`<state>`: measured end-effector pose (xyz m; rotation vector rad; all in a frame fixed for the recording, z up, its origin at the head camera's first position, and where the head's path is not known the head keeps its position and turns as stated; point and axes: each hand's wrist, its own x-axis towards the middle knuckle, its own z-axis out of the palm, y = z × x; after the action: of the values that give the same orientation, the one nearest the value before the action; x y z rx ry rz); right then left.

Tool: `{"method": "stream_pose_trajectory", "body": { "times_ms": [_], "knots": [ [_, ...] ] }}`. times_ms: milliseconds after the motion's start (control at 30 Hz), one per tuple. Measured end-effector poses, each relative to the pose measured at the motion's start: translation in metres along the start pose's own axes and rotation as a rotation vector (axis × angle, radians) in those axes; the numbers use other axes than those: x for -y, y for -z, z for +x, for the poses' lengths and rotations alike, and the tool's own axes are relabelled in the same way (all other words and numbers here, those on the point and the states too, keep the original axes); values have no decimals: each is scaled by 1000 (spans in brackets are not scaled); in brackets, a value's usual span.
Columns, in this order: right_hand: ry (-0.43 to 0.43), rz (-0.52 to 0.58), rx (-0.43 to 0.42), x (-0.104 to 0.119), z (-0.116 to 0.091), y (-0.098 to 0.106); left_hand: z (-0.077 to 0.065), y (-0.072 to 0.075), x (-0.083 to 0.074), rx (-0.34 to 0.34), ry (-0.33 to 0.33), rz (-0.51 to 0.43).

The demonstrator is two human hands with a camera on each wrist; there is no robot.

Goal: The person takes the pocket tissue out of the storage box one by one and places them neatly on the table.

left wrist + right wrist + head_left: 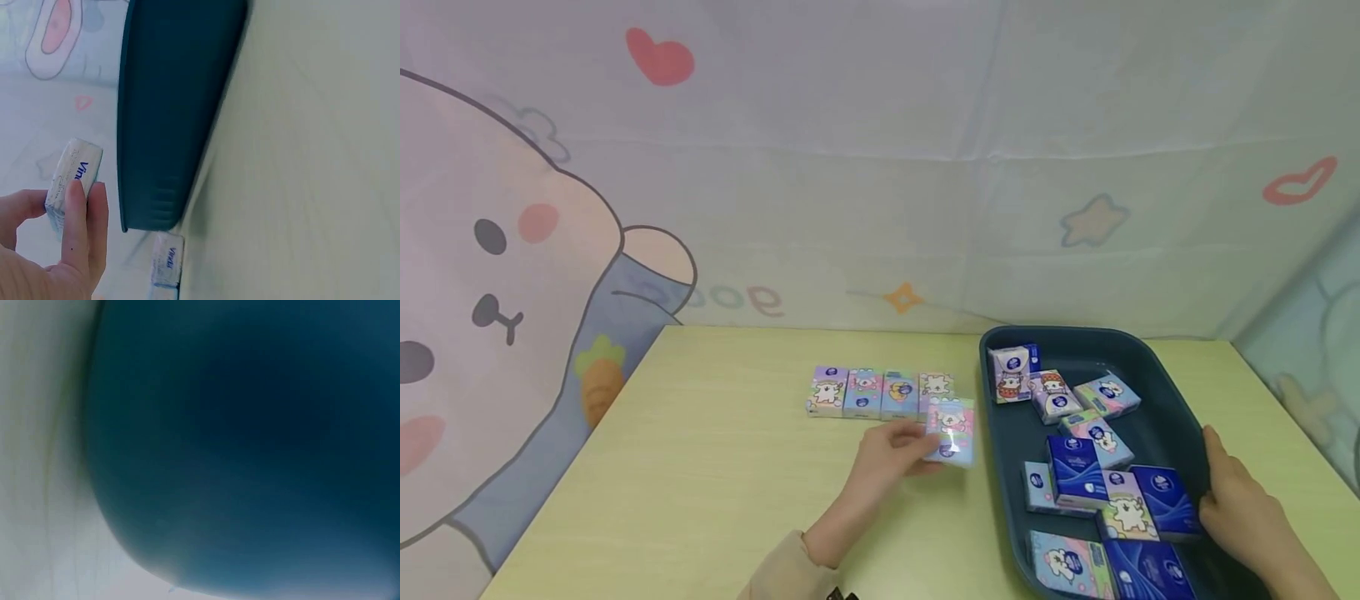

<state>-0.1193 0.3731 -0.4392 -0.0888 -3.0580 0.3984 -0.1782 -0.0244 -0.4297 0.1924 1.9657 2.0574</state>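
Observation:
My left hand (pixel 891 454) pinches a small pink-and-blue tissue pack (pixel 951 432) between thumb and fingers. In the left wrist view the same pack (pixel 76 172) shows its white side with blue lettering. From the head view, it overlaps the right end of a row of several tissue packs (pixel 862 393) standing side by side on the table. My right hand (pixel 1247 508) holds the right rim of a dark teal tray (pixel 1157 400), thumb at the edge. The tray wall (pixel 237 462) fills most of the right wrist view, where no fingers show.
Inside the tray lie loose tissue packs, among them a dark blue one (pixel 1075 462) resting over others and a purple one (pixel 1127 504). The pale yellow table (pixel 700 483) extends left of the tray. A printed cloth (pixel 850 167) hangs behind the table's back edge.

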Motion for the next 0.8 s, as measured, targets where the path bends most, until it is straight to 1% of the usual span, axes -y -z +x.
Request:
{"method": "stream_pose_trajectory", "body": {
  "times_ms": [67,167,300,400,467,533,800],
  "knots": [
    [2,2,1,0,0,0,2,3,3,-10,29,10],
    [3,5,2,-1,0,0,5,4,5,-38,61,59],
    [-4,2,6,0,0,0,11,4,9,-99,102,160],
    [-6,1,9,0,-1,1,16,4,14,-132,137,214],
    [-4,1,8,0,-1,1,18,3,18,-138,155,234],
    [-2,2,5,0,-1,1,19,2,20,-131,158,241],
    [-8,3,10,2,-1,1,21,5,20,-91,127,314]
  ]
}}
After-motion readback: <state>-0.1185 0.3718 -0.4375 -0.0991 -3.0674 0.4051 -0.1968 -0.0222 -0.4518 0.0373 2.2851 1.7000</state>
